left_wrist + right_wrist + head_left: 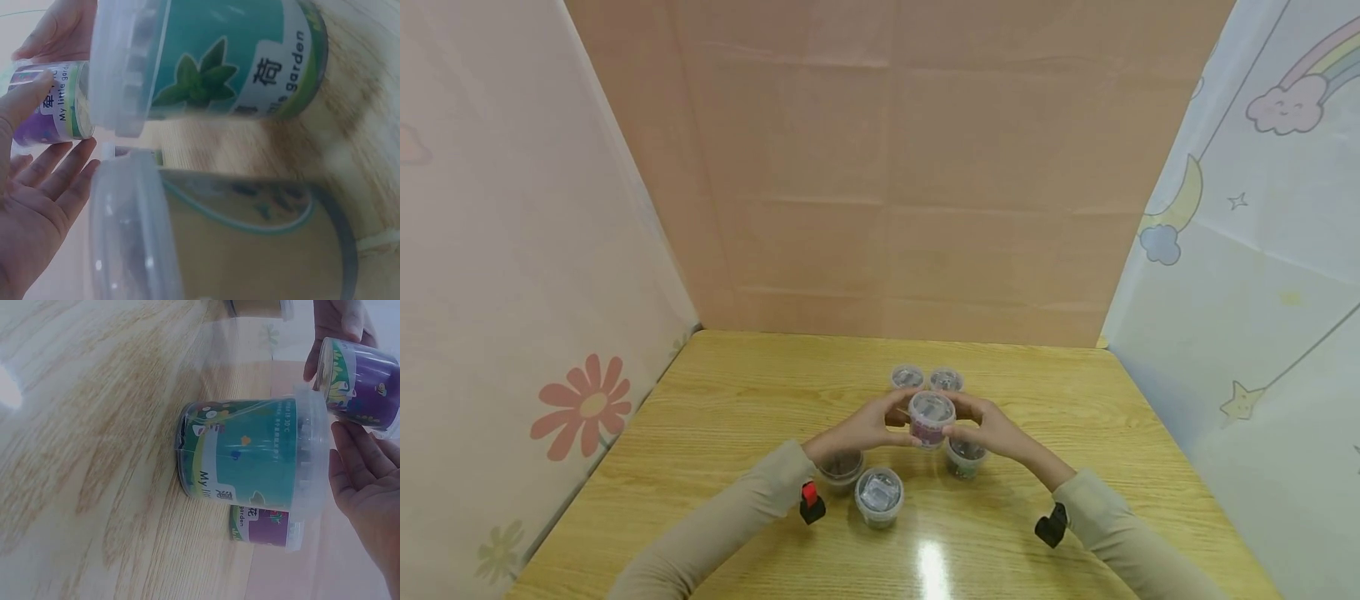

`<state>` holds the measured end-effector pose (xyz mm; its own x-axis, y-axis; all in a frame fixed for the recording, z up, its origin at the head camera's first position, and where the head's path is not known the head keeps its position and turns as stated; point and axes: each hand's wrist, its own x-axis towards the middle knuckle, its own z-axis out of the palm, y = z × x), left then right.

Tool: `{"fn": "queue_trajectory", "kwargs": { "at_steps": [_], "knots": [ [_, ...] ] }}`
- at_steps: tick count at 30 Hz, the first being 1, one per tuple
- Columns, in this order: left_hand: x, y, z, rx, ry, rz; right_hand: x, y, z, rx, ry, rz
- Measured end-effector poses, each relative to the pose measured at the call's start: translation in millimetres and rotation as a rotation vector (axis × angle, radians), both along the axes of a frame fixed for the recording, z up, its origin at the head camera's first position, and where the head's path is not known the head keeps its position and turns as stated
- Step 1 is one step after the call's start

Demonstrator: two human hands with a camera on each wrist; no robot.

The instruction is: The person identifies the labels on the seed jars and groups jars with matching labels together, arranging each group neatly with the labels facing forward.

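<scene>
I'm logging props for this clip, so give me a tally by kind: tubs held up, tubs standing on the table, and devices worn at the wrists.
Held tub: 1
Standing tubs: 5
Wrist devices: 2
Total: 8

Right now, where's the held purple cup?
Head view, low, just right of centre: the purple cup is above the table, between left hand and right hand, upper left of a green cup.

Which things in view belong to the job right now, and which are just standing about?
In the job:
purple cup, held by both
left hand
right hand

Standing about on the table, though perhaps part of the same set:
left cup
front cup
right cup
back-left cup
back-right cup
</scene>
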<state>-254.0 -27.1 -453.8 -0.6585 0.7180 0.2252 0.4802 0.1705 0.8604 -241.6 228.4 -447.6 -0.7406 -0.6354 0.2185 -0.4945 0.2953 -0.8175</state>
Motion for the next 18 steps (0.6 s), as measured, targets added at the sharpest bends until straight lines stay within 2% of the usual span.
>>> {"fn": "queue_trajectory", "kwargs": {
  "at_steps": [4,11,18],
  "knots": [
    [0.1,0.7,-1.8,0.014,-0.007,-0.004,-0.3,-0.7,-0.6,-0.013,-0.014,0.022],
    [0.5,2.3,-2.9,0.013,-0.004,0.07,0.7,-3.8,-1.0,-0.06,-0.036,0.041],
    [2.9,5.2,1.7,-0.01,0.008,0.138,2.4,-9.1,-4.7,-0.029,-0.054,-0.066]
  ]
}}
